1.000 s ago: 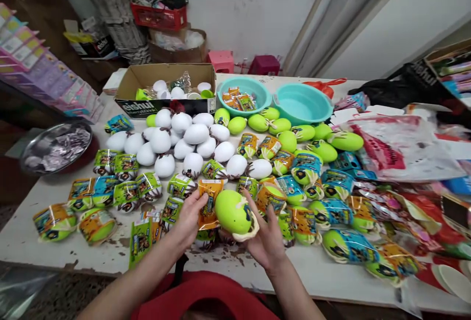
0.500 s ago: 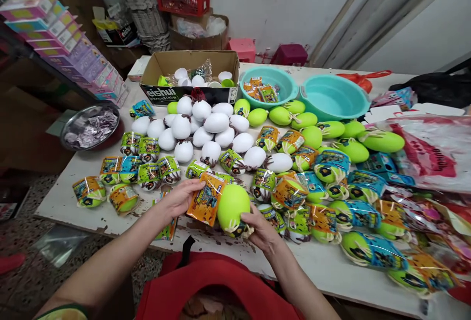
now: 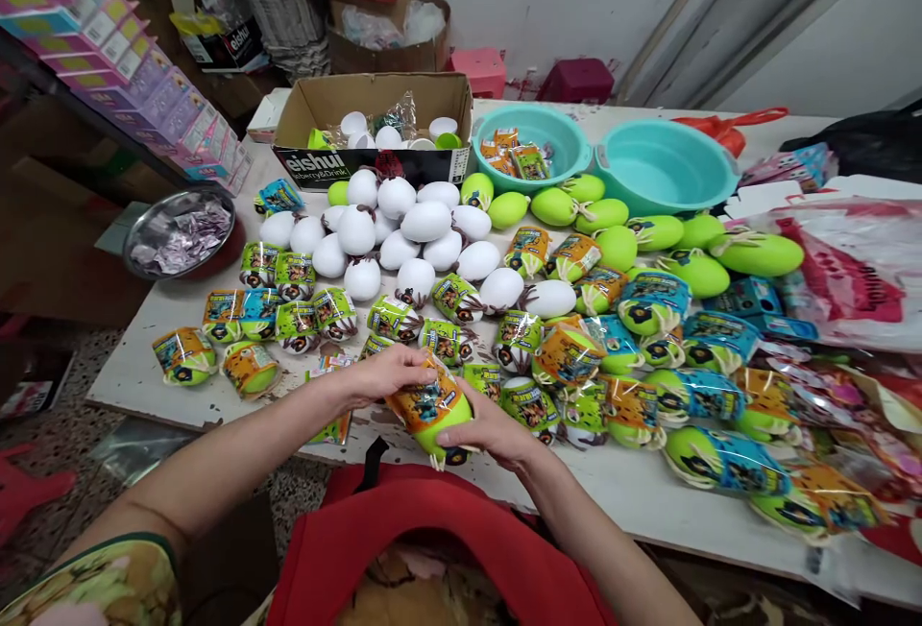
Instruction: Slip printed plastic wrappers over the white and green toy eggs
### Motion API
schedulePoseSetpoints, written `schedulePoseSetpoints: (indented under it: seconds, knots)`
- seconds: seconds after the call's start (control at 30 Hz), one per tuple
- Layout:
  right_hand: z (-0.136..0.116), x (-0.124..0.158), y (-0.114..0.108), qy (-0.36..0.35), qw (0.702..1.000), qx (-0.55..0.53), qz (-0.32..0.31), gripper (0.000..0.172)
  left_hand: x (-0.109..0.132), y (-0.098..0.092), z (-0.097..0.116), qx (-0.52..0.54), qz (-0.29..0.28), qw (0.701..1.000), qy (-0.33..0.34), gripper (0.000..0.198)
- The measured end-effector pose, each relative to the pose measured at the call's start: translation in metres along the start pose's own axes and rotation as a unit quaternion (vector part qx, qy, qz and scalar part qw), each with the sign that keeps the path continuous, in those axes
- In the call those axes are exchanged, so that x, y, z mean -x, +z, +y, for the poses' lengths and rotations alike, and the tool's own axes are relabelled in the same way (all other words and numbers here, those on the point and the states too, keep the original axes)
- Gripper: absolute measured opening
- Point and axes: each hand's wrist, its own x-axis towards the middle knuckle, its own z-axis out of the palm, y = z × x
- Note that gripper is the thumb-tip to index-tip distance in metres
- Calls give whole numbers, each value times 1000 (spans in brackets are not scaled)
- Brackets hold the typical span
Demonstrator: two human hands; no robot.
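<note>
A lime-green toy egg [image 3: 432, 439] is held low in front of me, over the table's near edge. Its upper part sits inside an orange printed plastic sleeve [image 3: 424, 400]. My left hand [image 3: 396, 372] is closed on the sleeve at the top. The bottom half of the egg is gripped by my right hand [image 3: 482, 429], thumb across its front. Pale string-like strands hang from the egg's lower end. Close by lie sleeved eggs [image 3: 529, 405] and, under my left wrist, some flat printed sleeves [image 3: 335, 424].
White eggs [image 3: 424, 221] and bare green eggs [image 3: 659, 232] cover the table's middle and back. Behind them stand a cardboard box [image 3: 375, 170] and two turquoise basins [image 3: 667, 194]. A metal bowl of small packets [image 3: 180, 237] is at left, a plastic bag [image 3: 857, 261] at right.
The orange sleeve, flat beside the egg before, now surrounds the egg's upper part. My hands have come closer together, and the egg has tilted and shifted slightly left.
</note>
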Motion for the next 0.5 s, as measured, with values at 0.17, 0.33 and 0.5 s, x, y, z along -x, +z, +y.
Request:
schedulePoseSetpoints:
  seconds: [0.17, 0.33, 0.5]
  knots:
    - [17, 8, 14, -56, 994, -70, 57, 76, 21, -1, -4, -30, 214, 958, 190, 42]
    - [37, 25, 24, -60, 992, -66, 89, 82, 30, 5, -40, 42, 3, 999, 32, 50]
    - [37, 33, 19, -95, 988, -81, 90, 78, 28, 20, -38, 61, -57, 996, 34, 57]
